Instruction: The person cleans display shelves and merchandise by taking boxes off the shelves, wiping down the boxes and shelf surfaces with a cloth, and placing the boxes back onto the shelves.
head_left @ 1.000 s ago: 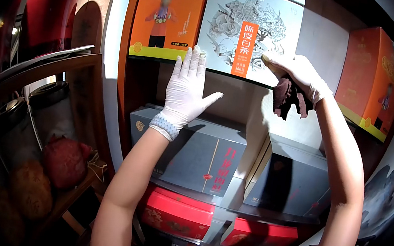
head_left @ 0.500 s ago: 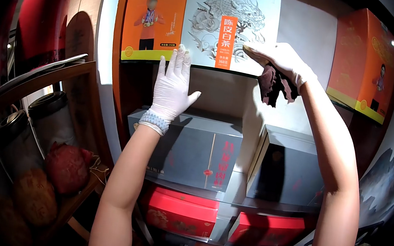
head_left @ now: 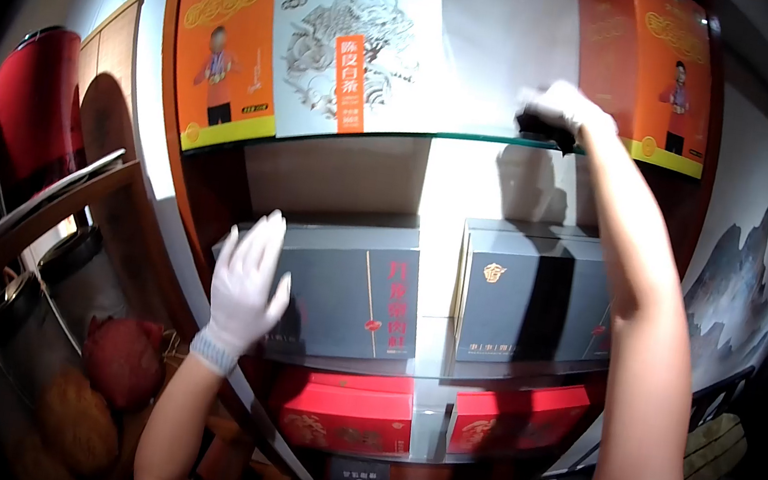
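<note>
In a white glove, my right hand (head_left: pixel 567 109) grips a dark cloth (head_left: pixel 547 128) at the front edge of the upper glass shelf (head_left: pixel 477 138). To its left on that shelf stands a white box with a dragon drawing (head_left: pixel 399 65), and to its right an orange box (head_left: pixel 667 74). My left hand (head_left: pixel 246 280), gloved too, is held up with its fingers stretched out and nothing in it. It is in front of the left end of a grey gift box (head_left: pixel 348 284) on the middle shelf; whether it touches the box I cannot tell.
Another orange box (head_left: pixel 224 51) stands at the upper left. A second grey box (head_left: pixel 533 300) shares the middle shelf, with red boxes (head_left: pixel 351 407) below. At the left are a red canister (head_left: pixel 46 94), a wooden rack (head_left: pixel 46 202) and jars. A mountain picture (head_left: pixel 741 281) hangs at right.
My right hand has moved with the cloth from before the dragon box rightward along the upper shelf edge. My left hand has dropped away from that shelf. The view has shifted right.
</note>
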Available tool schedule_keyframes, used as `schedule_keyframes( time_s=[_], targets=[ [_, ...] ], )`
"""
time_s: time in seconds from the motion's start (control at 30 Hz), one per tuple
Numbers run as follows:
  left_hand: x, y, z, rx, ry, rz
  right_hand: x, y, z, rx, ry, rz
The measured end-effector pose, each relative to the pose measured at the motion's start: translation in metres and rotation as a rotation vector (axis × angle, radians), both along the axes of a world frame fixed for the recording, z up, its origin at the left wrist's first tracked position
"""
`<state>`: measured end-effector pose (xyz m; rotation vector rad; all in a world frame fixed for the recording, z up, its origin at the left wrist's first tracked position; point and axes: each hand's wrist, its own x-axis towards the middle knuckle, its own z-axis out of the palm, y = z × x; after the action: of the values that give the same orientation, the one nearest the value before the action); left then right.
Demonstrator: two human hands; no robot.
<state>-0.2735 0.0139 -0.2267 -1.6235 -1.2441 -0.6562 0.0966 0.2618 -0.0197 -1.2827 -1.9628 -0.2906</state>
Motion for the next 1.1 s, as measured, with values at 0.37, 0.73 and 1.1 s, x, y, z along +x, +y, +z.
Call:
schedule_keyframes(
  time_s=[0.37, 0.73, 1.1],
  targets=[
    [0.002, 0.039, 0.035, 0.326, -0.383, -0.149, -0.068, -0.074, -0.038, 0.254, -0.214, 0.496],
    [-0.005, 0.078, 0.172, 0.001, -0.581, 0.473, -0.106, -0.058, -0.035, 0.0, 0.018, 0.548],
    [0.018, 0.092, 0.161, 0.352, -0.471, -0.256, -0.057, -0.057, -0.019, -0.168, 0.254, 0.767]
  ],
)
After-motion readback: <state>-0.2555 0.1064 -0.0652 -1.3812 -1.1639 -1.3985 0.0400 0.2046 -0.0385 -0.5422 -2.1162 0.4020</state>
